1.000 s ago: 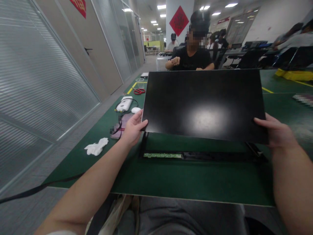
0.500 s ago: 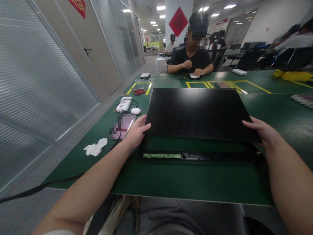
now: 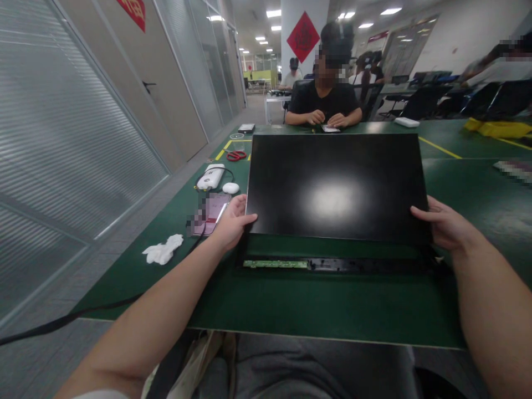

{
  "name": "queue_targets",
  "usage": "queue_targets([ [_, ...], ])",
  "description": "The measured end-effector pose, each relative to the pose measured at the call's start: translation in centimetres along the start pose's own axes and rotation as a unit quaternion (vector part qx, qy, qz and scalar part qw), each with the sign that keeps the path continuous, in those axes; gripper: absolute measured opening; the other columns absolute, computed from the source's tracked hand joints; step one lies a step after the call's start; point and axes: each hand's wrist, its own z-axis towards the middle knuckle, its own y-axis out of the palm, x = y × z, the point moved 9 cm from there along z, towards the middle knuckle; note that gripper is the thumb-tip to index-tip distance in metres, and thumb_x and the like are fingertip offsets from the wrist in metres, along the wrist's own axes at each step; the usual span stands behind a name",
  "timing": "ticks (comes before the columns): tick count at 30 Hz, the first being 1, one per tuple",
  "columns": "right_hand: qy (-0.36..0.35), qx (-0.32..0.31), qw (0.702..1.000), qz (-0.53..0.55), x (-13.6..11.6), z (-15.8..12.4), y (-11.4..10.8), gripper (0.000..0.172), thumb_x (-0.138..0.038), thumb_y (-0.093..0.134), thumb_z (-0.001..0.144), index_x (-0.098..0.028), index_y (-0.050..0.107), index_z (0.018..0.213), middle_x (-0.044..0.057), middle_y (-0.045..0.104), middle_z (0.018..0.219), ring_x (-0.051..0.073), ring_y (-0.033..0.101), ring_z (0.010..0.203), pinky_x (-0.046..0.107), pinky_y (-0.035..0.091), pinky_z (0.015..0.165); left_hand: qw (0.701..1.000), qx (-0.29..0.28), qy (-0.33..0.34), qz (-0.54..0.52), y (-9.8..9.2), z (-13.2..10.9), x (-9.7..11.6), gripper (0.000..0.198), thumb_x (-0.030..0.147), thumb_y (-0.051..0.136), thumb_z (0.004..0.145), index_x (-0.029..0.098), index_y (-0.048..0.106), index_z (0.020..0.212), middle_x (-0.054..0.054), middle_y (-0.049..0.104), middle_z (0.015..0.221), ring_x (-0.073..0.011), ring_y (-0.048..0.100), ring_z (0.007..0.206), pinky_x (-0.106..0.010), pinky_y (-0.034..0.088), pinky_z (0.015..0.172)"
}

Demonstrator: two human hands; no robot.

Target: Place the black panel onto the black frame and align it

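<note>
I hold a large black screen panel point(image 3: 336, 185) above the green table point(image 3: 316, 305), its far edge tilted up so it catches a light reflection. My left hand point(image 3: 230, 221) grips its lower left corner, thumb on top. My right hand point(image 3: 444, 224) grips the lower right corner the same way. Under the panel's near edge lies a black frame with a green circuit strip point(image 3: 276, 264) along it.
To the left lie a phone point(image 3: 211, 210), a white device with a cable point(image 3: 211, 177), a white puck point(image 3: 230, 188), red scissors point(image 3: 236, 155) and a crumpled tissue point(image 3: 163, 250). A person in black point(image 3: 324, 97) sits across the table. A glass wall runs along the left.
The panel was tilted up a second ago, dropped nearly flat half a second ago, and now has its far edge raised again. Both hands kept their grip on the corners.
</note>
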Motion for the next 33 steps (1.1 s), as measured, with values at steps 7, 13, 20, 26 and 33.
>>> queue_targets([
  [7, -0.081, -0.021, 0.996, -0.021, -1.5, -0.1, 0.7, 0.065, -0.004, 0.076, 0.050, -0.030, 0.072, 0.109, 0.002, 0.076, 0.106, 0.021, 0.073, 0.094, 0.028, 0.061, 0.071, 0.999, -0.029, 0.021, 0.011, 0.9, -0.6, 0.8, 0.066, 0.016, 0.079, 0.059, 0.023, 0.050, 0.118, -0.007, 0.067, 0.126, -0.0293, 0.061, 0.122, -0.045, 0.047, 0.104],
  [13, -0.063, -0.009, 0.998, -0.026, -1.3, 0.0, 0.3, 0.069, -0.004, 0.075, 0.047, -0.030, 0.073, 0.111, 0.001, 0.077, 0.101, 0.020, 0.073, 0.083, 0.027, 0.061, 0.065, 0.998, -0.063, 0.000, -0.012, 1.8, -1.0, 0.7, 0.083, 0.012, 0.080, 0.059, 0.024, 0.046, 0.133, -0.007, 0.068, 0.123, -0.0305, 0.062, 0.122, -0.047, 0.047, 0.105],
  [20, 0.008, 0.009, 1.000, -0.027, 0.2, 0.3, 0.1, 0.065, -0.006, 0.076, 0.043, -0.028, 0.074, 0.104, 0.001, 0.077, 0.086, 0.021, 0.070, 0.061, 0.032, 0.060, 0.051, 0.997, -0.051, -0.055, -0.004, 1.2, -0.7, -0.2, 0.073, 0.008, 0.078, 0.053, 0.024, 0.049, 0.119, -0.003, 0.070, 0.108, -0.0302, 0.065, 0.114, -0.048, 0.051, 0.099],
  [26, 0.031, 0.015, 0.999, -0.042, 0.7, 0.2, 0.4, 0.048, -0.007, 0.074, 0.048, -0.026, 0.072, 0.093, 0.002, 0.076, 0.080, 0.022, 0.069, 0.057, 0.034, 0.060, 0.050, 0.997, -0.033, -0.069, -0.017, 0.9, -0.6, -0.5, 0.061, 0.007, 0.078, 0.051, 0.022, 0.052, 0.105, 0.000, 0.070, 0.102, -0.0266, 0.067, 0.108, -0.046, 0.050, 0.099],
  [33, 0.061, 0.019, 0.995, -0.072, 1.4, 0.1, 0.2, 0.036, -0.008, 0.070, 0.056, -0.025, 0.070, 0.087, 0.003, 0.075, 0.075, 0.023, 0.069, 0.057, 0.034, 0.059, 0.049, 0.996, -0.036, -0.081, -0.031, 1.0, -0.6, -0.7, 0.064, 0.007, 0.085, 0.050, 0.019, 0.058, 0.107, -0.005, 0.071, 0.111, -0.0292, 0.063, 0.118, -0.046, 0.046, 0.106],
])
